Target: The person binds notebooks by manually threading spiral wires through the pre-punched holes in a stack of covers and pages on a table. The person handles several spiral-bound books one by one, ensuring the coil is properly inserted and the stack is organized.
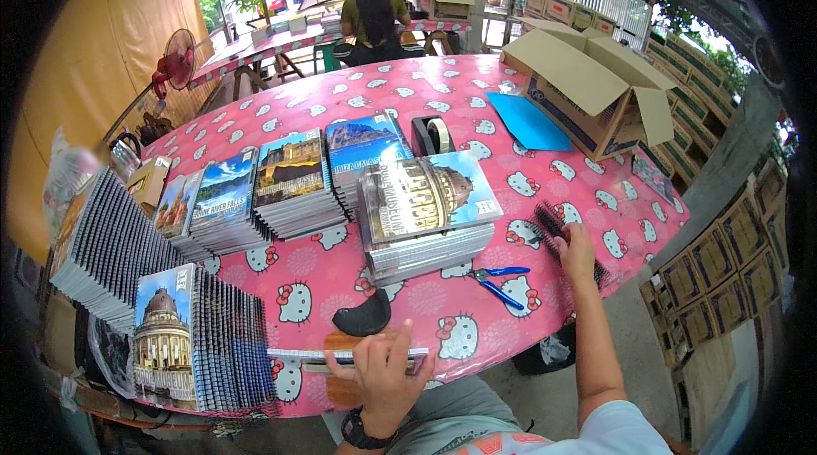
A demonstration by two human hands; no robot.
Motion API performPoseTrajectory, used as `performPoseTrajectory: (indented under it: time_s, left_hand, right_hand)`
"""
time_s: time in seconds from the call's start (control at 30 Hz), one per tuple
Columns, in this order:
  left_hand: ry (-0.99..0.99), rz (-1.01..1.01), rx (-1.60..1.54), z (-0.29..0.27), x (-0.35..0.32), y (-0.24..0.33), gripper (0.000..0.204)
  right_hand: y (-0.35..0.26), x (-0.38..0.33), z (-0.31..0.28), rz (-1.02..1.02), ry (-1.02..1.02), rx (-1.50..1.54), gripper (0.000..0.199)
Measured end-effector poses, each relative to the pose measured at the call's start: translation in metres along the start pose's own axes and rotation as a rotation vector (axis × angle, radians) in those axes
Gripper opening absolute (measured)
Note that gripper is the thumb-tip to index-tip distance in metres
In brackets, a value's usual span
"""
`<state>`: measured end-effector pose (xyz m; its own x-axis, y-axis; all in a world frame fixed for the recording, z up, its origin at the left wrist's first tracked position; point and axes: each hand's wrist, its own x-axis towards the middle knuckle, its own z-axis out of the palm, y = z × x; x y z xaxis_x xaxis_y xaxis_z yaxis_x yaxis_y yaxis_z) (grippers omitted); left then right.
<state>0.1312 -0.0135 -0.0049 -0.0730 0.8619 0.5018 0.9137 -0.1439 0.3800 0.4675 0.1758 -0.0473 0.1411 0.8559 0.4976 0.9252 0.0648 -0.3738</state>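
At the table's near edge my left hand [387, 374], with a black watch on its wrist, grips a thin booklet [294, 354], its fingers bent over it. The booklet shows edge-on, above a wooden block [343, 342]. To the right, my right hand [578, 252] has its fingers closed on black spiral binding coils [547, 220] lying on the table; the fingertips are partly hidden. Blue-handled pliers [500, 282] lie between my hands. A dark curved object [362, 314] sits just beyond my left hand. Past it stands a stack of booklets [430, 204] with a domed building on the cover.
More booklet stacks [298, 170] line the left, with spiral-bound piles [204, 340] nearest. A tape dispenser [432, 137], a blue sheet [529, 121] and an open carton [587, 85] stand farther back. A person [373, 12] sits at another table; a red fan [176, 61] stands left.
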Motion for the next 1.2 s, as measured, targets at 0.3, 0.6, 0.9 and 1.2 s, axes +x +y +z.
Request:
performPoseTrajectory:
  time_s: [0.3, 0.6, 0.9, 1.2]
  left_hand:
    - [0.029, 0.001, -0.026, -0.012, 0.004, -0.001, 0.040]
    - [0.054, 0.117, -0.314, -0.030, 0.006, -0.019, 0.020]
    - [0.058, 0.098, -0.326, -0.032, 0.005, -0.019, 0.023]
    - [0.049, 0.098, -0.301, -0.036, 0.007, -0.016, 0.023]
  right_hand:
    - [-0.153, -0.045, -0.094, -0.065, -0.675, 0.599, 0.044]
    - [-0.198, -0.074, -0.068, -0.467, -0.817, 0.878, 0.022]
    - [-0.197, -0.074, -0.067, -0.586, -0.936, 0.888, 0.022]
    - [-0.197, -0.075, -0.064, -0.623, -0.982, 0.848, 0.034]
